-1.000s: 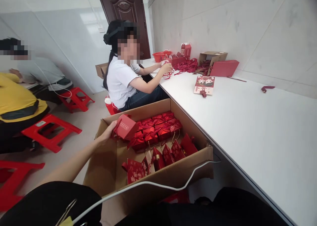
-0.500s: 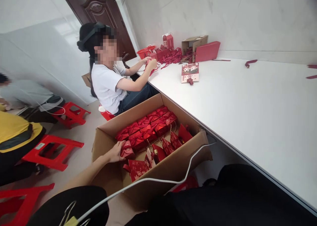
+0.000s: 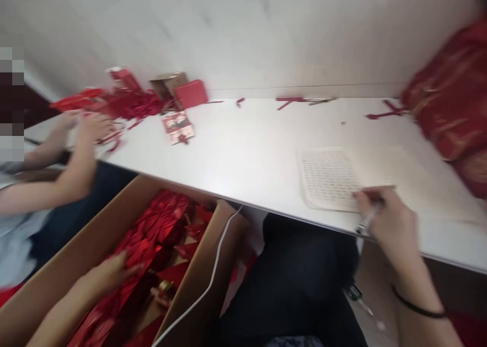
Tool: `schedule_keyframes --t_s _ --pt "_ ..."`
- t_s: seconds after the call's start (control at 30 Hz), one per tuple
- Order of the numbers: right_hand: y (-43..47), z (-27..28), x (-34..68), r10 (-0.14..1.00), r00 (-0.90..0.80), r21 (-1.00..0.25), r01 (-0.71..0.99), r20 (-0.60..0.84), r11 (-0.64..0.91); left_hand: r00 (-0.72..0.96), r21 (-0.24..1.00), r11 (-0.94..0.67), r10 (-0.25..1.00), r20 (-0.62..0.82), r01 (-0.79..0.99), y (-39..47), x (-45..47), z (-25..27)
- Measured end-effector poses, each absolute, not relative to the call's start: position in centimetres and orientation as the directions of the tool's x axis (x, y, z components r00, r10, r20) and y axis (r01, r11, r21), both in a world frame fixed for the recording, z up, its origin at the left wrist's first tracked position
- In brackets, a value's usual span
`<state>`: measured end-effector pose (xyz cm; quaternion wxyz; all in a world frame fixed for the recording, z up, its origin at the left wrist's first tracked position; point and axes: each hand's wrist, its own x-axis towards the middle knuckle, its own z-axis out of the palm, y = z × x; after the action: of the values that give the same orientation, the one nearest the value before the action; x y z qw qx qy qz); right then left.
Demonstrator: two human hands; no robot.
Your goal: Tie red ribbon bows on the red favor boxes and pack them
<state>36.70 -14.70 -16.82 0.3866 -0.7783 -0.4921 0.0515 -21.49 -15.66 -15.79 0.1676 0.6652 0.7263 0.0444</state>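
My right hand [image 3: 391,220] is closed around a pen [image 3: 368,221], at the lower right edge of a sheet covered in handwritten lines [image 3: 329,177]. The sheet looks like part of a notebook or pad, with a pale blank page [image 3: 414,182] beside it. Down in the cardboard box, my left hand [image 3: 108,276] is blurred, its thumb and fingers apart, over red gift boxes with ribbon bows [image 3: 152,225]. I cannot tell whether it touches them. Several more red pieces [image 3: 186,250] stand along the box's near side.
The cardboard box [image 3: 216,230] sits below the white table's [image 3: 243,159] edge; a white cable [image 3: 209,286] crosses it. A co-worker's hands [image 3: 93,126] handle red items beside ribbons [image 3: 142,106]. A panda-printed card [image 3: 178,128] lies on the table; a red bag [image 3: 452,93] stands right.
The view has swung right, bringing the handwritten sheet and my right hand with the pen into sight. My left hand has come away from the small red box it was on.
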Motion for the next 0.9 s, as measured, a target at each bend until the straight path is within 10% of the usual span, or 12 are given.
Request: schedule_keyframes --t_s 0.2,0.4,0.63,0.9 --pt "-13.8 -16.8 36.1 0.773 0.492 -0.727 0.685 0.401 -0.059 0.438 0.384 -0.504 0.864 0.251 0.774 -3.5 4.1 -6.4" --pt "-13.9 -16.5 36.1 0.797 0.434 -0.695 0.719 0.419 -0.026 0.808 0.532 -0.795 0.503 0.307 0.292 2.5 24.8 -9.6" --pt "-14.7 -16.8 35.6 0.766 0.47 -0.815 0.567 0.439 0.12 0.896 0.494 -0.832 0.394 0.206 0.253 3.9 28.7 -15.3" --pt "-15.7 -16.4 35.7 0.731 0.569 -0.889 0.443 0.376 0.113 0.916 0.806 -0.584 0.369 0.158 0.096 3.9 27.6 -15.8"
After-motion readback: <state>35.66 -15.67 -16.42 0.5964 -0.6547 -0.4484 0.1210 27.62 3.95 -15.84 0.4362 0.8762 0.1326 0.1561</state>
